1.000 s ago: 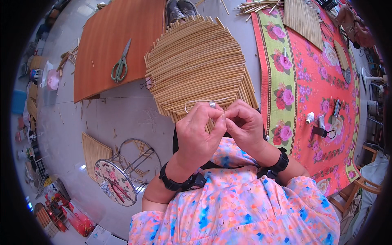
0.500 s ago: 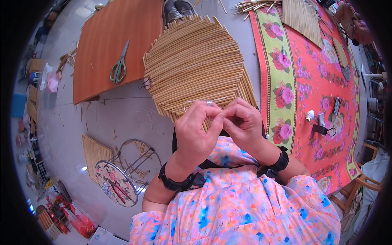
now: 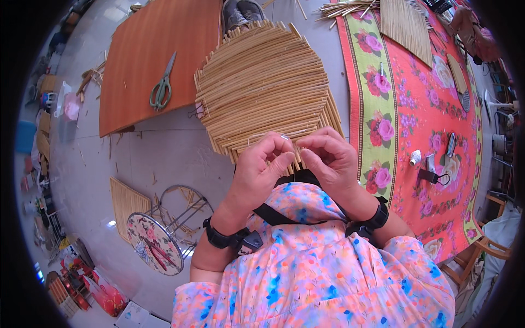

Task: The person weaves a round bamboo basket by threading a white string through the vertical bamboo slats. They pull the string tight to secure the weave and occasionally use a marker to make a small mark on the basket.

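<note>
A mat of straw-coloured stalks (image 3: 262, 87), laid side by side and roughly rounded in outline, lies in front of me. Over its near edge both hands are raised close together. My left hand (image 3: 265, 164), a ring on one finger, is closed in a pinch. Opposite it, my right hand (image 3: 331, 161) pinches too, its fingertips a small gap from the left ones. What they hold is very fine and looks like thin thread; a pale strand shows beside the left hand. A binder clip (image 3: 195, 111) sits on the mat's left edge.
Green-handled scissors (image 3: 162, 90) lie on a reddish-brown board (image 3: 128, 71) at left. A flowered stool (image 3: 156, 240) with red-handled pliers stands tipped at lower left. On the right, a flowered red cloth (image 3: 410, 191) carries small tools and another stalk mat (image 3: 404, 27).
My fingertips, which were touching, have drawn slightly apart. The mat and surroundings have shifted only a little in view.
</note>
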A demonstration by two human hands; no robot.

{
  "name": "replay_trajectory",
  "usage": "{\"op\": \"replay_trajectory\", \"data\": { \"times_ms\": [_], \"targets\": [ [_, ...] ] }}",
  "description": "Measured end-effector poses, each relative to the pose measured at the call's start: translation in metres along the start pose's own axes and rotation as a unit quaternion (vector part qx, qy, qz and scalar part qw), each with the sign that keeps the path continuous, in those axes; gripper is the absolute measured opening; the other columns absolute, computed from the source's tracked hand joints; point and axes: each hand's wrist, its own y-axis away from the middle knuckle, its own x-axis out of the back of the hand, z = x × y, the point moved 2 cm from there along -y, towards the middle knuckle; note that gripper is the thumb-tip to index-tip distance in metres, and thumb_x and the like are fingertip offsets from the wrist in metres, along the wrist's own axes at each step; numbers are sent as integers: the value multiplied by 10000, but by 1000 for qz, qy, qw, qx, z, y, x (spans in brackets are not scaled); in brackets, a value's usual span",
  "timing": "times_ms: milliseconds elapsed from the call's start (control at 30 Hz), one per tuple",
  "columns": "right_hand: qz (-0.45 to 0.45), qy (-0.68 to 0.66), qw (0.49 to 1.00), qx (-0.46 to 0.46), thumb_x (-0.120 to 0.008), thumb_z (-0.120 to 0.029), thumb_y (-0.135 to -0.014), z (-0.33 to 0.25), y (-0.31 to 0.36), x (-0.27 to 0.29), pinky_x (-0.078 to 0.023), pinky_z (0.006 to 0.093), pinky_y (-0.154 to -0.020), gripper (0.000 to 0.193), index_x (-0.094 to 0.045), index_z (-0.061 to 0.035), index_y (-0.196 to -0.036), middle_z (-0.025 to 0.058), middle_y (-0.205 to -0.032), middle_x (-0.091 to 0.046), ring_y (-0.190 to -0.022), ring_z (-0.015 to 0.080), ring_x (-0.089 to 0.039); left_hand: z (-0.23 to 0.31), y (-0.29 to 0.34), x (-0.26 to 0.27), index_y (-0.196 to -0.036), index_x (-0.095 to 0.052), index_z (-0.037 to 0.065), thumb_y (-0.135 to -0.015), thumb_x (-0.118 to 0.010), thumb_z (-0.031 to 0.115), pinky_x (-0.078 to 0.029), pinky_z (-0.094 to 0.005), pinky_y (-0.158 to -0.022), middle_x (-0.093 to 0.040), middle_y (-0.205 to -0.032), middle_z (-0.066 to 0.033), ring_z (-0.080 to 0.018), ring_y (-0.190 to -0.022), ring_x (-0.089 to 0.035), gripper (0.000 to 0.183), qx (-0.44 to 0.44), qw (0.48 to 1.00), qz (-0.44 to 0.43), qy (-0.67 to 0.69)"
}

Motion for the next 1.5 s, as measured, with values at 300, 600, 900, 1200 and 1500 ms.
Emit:
{"op": "replay_trajectory", "data": {
  "times_ms": [300, 600, 900, 1200, 1500],
  "targets": [
    [-34, 81, 996, 26, -733, 23, -805, -10, -2, 0, -469, 234, -574, 130, -729, -24, -925, 38, -854, -630, -694, 95, -600, 1, 4, -3, -995, -617, -5, -992, -642, 134, -445, -200, -709, -578, -883, 34, -34, -801, -504, 141, 64, 994, -46, 74],
    [-57, 150, 984, 73, -608, 58, -798, -12, -1, -4, -350, 204, -495, 85, -590, -18, -830, 23, -873, -536, -604, 35, -451, -1, 9, -7, -1019, -628, -22, -982, -640, 112, -479, -218, -710, -629, -907, 11, -36, -815, -537, 139, 64, 995, -47, 66],
    [-66, 75, 995, 23, -529, 26, -858, -11, 1, -6, -361, 211, -590, 45, -531, -19, -857, 25, -870, -494, -722, 61, -447, 0, 8, -6, -1024, -640, -18, -972, -635, 101, -473, -223, -706, -637, -905, 9, -42, -815, -539, 131, 69, 994, -62, 58],
    [-101, -143, 973, -147, -502, -30, -978, 0, 3, 3, -412, 198, -574, 71, -568, -4, -980, 22, -930, -555, -660, 51, -496, -3, 5, -4, -1018, -619, -5, -982, -618, 110, -454, -207, -684, -601, -891, 25, -39, -789, -519, 120, 88, 985, -83, 125],
    [-95, -44, 994, 12, -599, -72, -996, -2, -2, -3, -393, 167, -567, 117, -609, 7, -1082, 3, -921, -598, -676, 21, -524, -2, 3, -2, -1035, -626, 20, -992, -635, 153, -422, -179, -642, -572, -863, 55, -16, -741, -490, 140, 119, 973, -88, 176]
  ]
}}
